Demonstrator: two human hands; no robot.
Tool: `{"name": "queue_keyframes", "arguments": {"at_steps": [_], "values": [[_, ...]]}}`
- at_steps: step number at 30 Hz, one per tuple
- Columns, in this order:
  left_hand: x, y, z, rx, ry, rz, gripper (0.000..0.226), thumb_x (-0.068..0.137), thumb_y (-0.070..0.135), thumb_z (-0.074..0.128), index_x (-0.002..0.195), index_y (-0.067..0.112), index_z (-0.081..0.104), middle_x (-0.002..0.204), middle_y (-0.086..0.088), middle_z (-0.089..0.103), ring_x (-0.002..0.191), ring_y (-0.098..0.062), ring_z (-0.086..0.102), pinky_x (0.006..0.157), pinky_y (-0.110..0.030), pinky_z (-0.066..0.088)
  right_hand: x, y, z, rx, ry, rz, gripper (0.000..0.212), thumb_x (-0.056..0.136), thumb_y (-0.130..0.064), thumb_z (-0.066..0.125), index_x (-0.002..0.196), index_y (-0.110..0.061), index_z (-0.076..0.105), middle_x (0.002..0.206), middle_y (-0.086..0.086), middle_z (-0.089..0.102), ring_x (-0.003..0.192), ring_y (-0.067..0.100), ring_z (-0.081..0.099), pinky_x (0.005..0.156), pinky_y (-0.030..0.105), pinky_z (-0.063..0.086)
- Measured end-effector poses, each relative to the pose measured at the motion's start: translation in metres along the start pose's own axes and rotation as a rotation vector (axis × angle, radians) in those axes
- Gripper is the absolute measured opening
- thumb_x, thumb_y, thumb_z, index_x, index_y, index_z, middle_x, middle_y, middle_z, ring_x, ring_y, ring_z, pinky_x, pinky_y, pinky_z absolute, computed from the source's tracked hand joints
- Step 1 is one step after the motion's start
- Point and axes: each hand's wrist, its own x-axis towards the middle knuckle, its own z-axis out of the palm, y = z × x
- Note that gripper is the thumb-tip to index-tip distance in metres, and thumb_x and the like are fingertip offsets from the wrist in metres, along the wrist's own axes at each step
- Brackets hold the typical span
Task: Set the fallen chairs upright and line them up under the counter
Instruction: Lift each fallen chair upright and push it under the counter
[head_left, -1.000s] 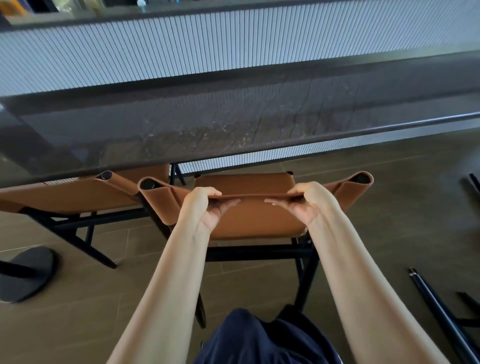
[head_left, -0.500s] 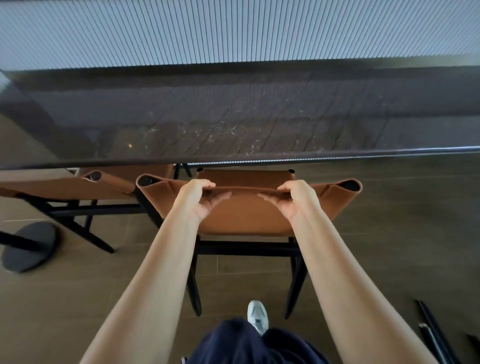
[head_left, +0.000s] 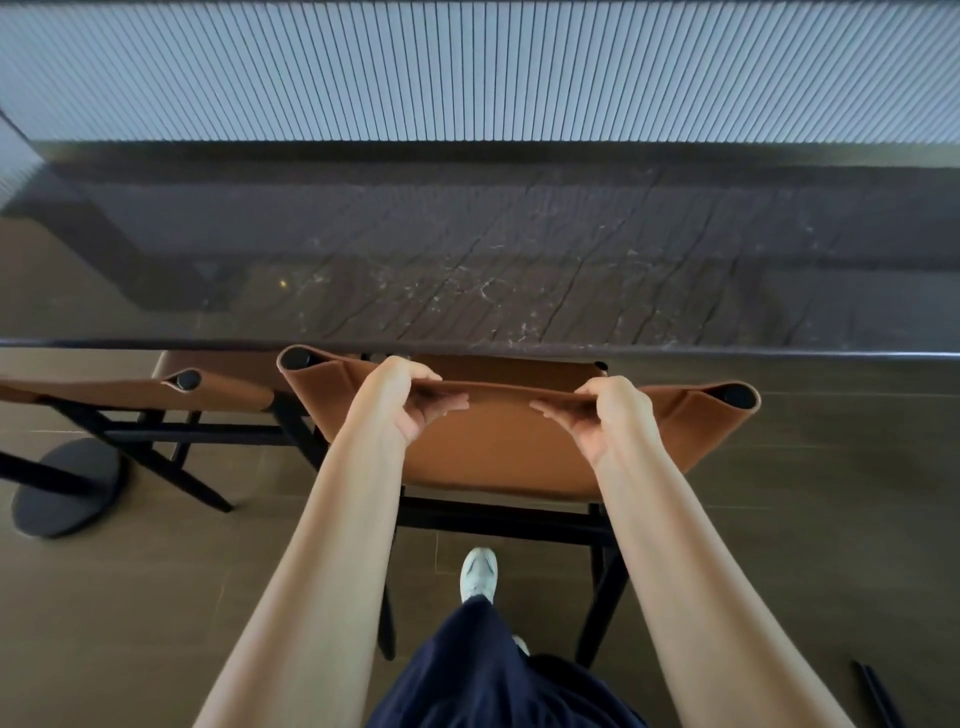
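both arms outstretched, left hand (head_left: 402, 397) and right hand (head_left: 605, 413) fingers curled gripping the chair (head_left: 498, 447) backrest's top edge.

No readable text, label, brand, number or sign anywhere in the frame. Nothing legible on the brown chair (head_left: 493, 452) at centre, the dark desk (head_left: 467, 260) above it, the ribbed panel (head_left: 467, 67) along the top, or the pale shoe (head_left: 478, 574) below.

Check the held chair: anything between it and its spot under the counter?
Nothing visible. The left hand and right hand grip the backrest top of the chair, whose front sits under the counter edge. The neighbouring chair stands close on its left, contact unclear; the round black base lies farther left, off the path.
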Motion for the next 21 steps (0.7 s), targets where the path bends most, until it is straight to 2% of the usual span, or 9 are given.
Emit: {"name": "queue_keyframes", "arguments": {"at_steps": [5, 9, 12, 15, 18, 21], "values": [[0.015, 0.019, 0.018, -0.052, -0.038, 0.064, 0.018, 0.089, -0.015, 0.039, 0.08, -0.005, 0.051, 0.11, -0.03, 0.049, 0.098, -0.049, 0.057, 0.056, -0.049, 0.054, 0.014, -0.012, 0.014, 0.05, -0.037, -0.098, 0.054, 0.086, 0.021, 0.039, 0.135, -0.002, 0.042, 0.112, 0.025, 0.05, 0.097, 0.05, 0.057, 0.063, 0.062, 0.057], [0.028, 0.039, 0.033, -0.102, -0.06, 0.12, 0.02, 0.089, -0.016, 0.038, 0.078, -0.004, 0.05, 0.108, -0.029, 0.044, 0.096, -0.046, 0.052, 0.046, -0.045, 0.056, 0.025, -0.027, 0.034, 0.032, -0.081, -0.177, 0.047, 0.087, 0.019, 0.039, 0.132, 0.007, 0.042, 0.104, 0.026, 0.048, 0.081, 0.047, 0.062, 0.061, 0.057, 0.058], [0.036, 0.052, 0.038, -0.124, -0.05, 0.131, 0.018, 0.088, -0.016, 0.039, 0.079, -0.006, 0.051, 0.108, -0.03, 0.045, 0.093, -0.05, 0.056, 0.049, -0.047, 0.056, 0.03, -0.03, 0.046, 0.0, -0.105, -0.22, 0.031, 0.087, 0.019, 0.038, 0.115, 0.008, 0.045, 0.105, 0.024, 0.045, 0.077, 0.045, 0.061, 0.06, 0.054, 0.059], [0.041, 0.061, 0.039, -0.149, -0.041, 0.156, 0.017, 0.085, -0.017, 0.041, 0.077, -0.006, 0.051, 0.101, -0.027, 0.048, 0.105, -0.058, 0.055, 0.052, -0.047, 0.058, 0.033, -0.031, 0.057, -0.001, -0.153, -0.252, 0.02, 0.086, 0.019, 0.038, 0.097, 0.003, 0.044, 0.101, 0.017, 0.04, 0.076, 0.04, 0.056, 0.058, 0.052, 0.059], [0.043, 0.066, 0.041, -0.148, -0.039, 0.177, 0.017, 0.085, -0.016, 0.041, 0.077, -0.006, 0.051, 0.097, -0.026, 0.05, 0.096, -0.052, 0.056, 0.051, -0.046, 0.058, 0.036, -0.034, 0.06, 0.001, -0.178, -0.263, 0.02, 0.086, 0.019, 0.039, 0.098, 0.003, 0.043, 0.107, 0.021, 0.038, 0.081, 0.043, 0.057, 0.059, 0.052, 0.059], [0.047, 0.066, 0.042, -0.162, -0.029, 0.209, 0.018, 0.084, -0.016, 0.041, 0.077, -0.004, 0.051, 0.086, -0.018, 0.051, 0.094, -0.045, 0.056, 0.052, -0.046, 0.059, 0.039, -0.037, 0.06, -0.001, -0.196, -0.268, 0.019, 0.086, 0.018, 0.039, 0.096, 0.003, 0.044, 0.104, 0.023, 0.04, 0.084, 0.045, 0.057, 0.061, 0.052, 0.06]]}}
